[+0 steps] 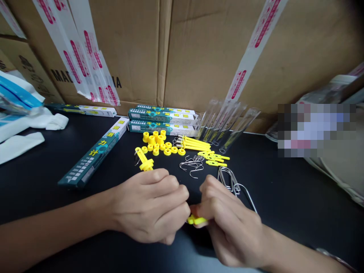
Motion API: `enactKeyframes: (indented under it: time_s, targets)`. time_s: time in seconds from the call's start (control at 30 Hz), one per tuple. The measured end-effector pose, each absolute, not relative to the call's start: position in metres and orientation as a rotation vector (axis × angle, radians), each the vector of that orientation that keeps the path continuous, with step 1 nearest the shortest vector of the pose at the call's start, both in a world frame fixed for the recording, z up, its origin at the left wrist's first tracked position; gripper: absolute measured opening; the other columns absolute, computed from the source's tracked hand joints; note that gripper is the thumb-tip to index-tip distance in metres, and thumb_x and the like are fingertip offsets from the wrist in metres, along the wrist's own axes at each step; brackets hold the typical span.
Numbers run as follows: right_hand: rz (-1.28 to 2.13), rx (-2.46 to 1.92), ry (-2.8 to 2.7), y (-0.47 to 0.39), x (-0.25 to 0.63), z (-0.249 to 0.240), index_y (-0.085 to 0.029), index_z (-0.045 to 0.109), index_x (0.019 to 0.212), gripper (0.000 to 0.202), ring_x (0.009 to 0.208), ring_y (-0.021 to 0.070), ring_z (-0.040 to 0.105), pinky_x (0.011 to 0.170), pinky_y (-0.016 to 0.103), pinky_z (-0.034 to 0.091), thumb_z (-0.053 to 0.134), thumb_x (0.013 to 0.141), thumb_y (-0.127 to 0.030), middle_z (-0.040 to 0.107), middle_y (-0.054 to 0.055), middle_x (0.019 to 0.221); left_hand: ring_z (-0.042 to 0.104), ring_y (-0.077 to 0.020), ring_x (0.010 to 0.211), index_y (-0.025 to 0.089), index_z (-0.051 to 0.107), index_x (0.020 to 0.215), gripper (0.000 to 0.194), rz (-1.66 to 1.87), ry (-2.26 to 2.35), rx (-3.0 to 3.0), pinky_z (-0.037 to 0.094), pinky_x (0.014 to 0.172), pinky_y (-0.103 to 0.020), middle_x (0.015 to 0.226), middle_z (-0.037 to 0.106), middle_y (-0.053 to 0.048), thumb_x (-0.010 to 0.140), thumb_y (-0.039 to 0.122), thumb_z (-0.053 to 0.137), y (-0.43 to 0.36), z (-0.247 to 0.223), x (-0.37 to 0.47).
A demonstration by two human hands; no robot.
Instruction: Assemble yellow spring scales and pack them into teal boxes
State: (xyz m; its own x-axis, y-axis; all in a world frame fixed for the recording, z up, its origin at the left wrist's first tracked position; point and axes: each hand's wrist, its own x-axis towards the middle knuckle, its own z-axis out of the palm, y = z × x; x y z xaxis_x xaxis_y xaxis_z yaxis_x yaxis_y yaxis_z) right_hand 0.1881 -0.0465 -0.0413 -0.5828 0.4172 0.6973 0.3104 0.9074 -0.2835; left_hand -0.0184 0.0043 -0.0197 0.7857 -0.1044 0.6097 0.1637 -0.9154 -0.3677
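My left hand is closed, its fingers curled under and mostly hidden. Just past its knuckles a yellow plastic piece with a cross-shaped collar and a small metal hook sticks out; whether the hand grips it I cannot tell. Close by on the right, my right hand pinches a small yellow plastic piece between thumb and fingers. Beyond the hands lie yellow caps and rings, yellow rods with springs, flat yellow tabs, small S-shaped metal hooks and larger bent wire hooks.
Several clear tubes are grouped at the back right. Green-and-white narrow boxes are stacked behind, with another box lying slantwise at left. Large cardboard cartons wall off the back of the black tabletop. Plastic packaging lies far left.
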Motion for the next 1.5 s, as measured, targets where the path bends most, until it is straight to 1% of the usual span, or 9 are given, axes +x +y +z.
enactKeyframes:
  time_s: [0.17,0.33,0.47,0.73,0.87,1.07,1.23,1.37,1.5]
  targets:
    - [0.164,-0.506,-2.236,-0.0461,0.1871,-0.0404,-0.013,0.05,0.086,0.031,0.064,0.0171,0.038,0.057,0.033,0.035,0.041,0.067,0.011,0.049,0.006,0.068,0.049,-0.0193,0.067,0.019,0.057,0.072,0.027,-0.916,-0.047,-2.565,0.04,0.07,-0.032,0.066,0.059,-0.002,0.088,0.012,0.037,0.0052,-0.0214,-0.018]
    - [0.149,-0.523,-2.241,-0.0474,0.1874,-0.0417,-0.014,0.049,0.085,0.032,0.062,0.0167,0.037,0.057,0.033,0.036,0.04,0.068,0.011,0.049,0.004,0.066,0.048,-0.0192,0.066,0.019,0.057,0.072,0.028,-0.944,-0.025,-2.548,0.039,0.07,-0.032,0.065,0.057,-0.002,0.089,0.014,0.037,0.0073,-0.0234,-0.0175]
    - [0.134,-0.515,-2.247,-0.0468,0.1872,-0.0421,-0.016,0.048,0.085,0.03,0.06,0.017,0.038,0.057,0.034,0.036,0.038,0.071,0.009,0.048,0.004,0.066,0.048,-0.0189,0.068,0.019,0.057,0.07,0.031,-0.916,-0.038,-2.553,0.04,0.071,-0.031,0.066,0.059,-0.002,0.091,0.013,0.036,0.0066,-0.0212,-0.0179]
    - [0.117,-0.53,-2.247,-0.0476,0.1867,-0.0411,-0.017,0.047,0.084,0.029,0.06,0.0177,0.038,0.057,0.034,0.035,0.037,0.074,0.008,0.047,0.004,0.066,0.047,-0.0195,0.066,0.02,0.058,0.069,0.033,-0.883,-0.019,-2.565,0.042,0.067,-0.031,0.063,0.058,-0.003,0.091,0.012,0.034,0.0054,-0.0197,-0.0172]
    - [0.128,-0.513,-2.242,-0.047,0.1864,-0.0409,-0.016,0.046,0.085,0.029,0.061,0.0173,0.037,0.058,0.034,0.035,0.037,0.072,0.009,0.046,0.004,0.066,0.047,-0.0193,0.065,0.02,0.056,0.067,0.032,-0.869,-0.028,-2.575,0.041,0.066,-0.031,0.062,0.056,-0.003,0.09,0.01,0.036,0.0058,-0.0198,-0.0176]
    - [0.13,-0.52,-2.24,-0.0478,0.1845,-0.04,-0.016,0.046,0.084,0.03,0.062,0.017,0.036,0.057,0.033,0.034,0.038,0.07,0.01,0.045,0.003,0.067,0.048,-0.0192,0.065,0.02,0.055,0.066,0.031,-0.874,-0.017,-2.567,0.04,0.067,-0.031,0.064,0.06,-0.004,0.089,0.011,0.037,0.0057,-0.0202,-0.0175]
    - [0.124,-0.533,-2.242,-0.0484,0.1841,-0.0396,-0.017,0.045,0.084,0.03,0.061,0.0172,0.037,0.057,0.033,0.034,0.037,0.071,0.009,0.046,0.003,0.067,0.048,-0.0192,0.066,0.02,0.055,0.067,0.031,-0.879,-0.015,-2.551,0.04,0.067,-0.031,0.064,0.059,-0.003,0.09,0.011,0.036,0.0057,-0.0202,-0.0171]
    - [0.134,-0.527,-2.235,-0.0481,0.1841,-0.0397,-0.017,0.045,0.083,0.03,0.061,0.0172,0.038,0.057,0.033,0.034,0.038,0.07,0.009,0.047,0.003,0.067,0.049,-0.019,0.066,0.02,0.055,0.068,0.028,-0.876,-0.022,-2.543,0.04,0.068,-0.031,0.065,0.058,-0.003,0.088,0.011,0.037,0.0059,-0.0209,-0.017]
    - [0.153,-0.548,-2.22,-0.0485,0.1836,-0.0413,-0.018,0.045,0.084,0.03,0.062,0.0177,0.039,0.058,0.034,0.036,0.037,0.073,0.009,0.048,0.003,0.068,0.049,-0.0188,0.066,0.021,0.055,0.069,0.026,-0.873,-0.032,-2.532,0.041,0.068,-0.031,0.064,0.057,-0.002,0.088,0.012,0.039,0.0054,-0.0216,-0.017]
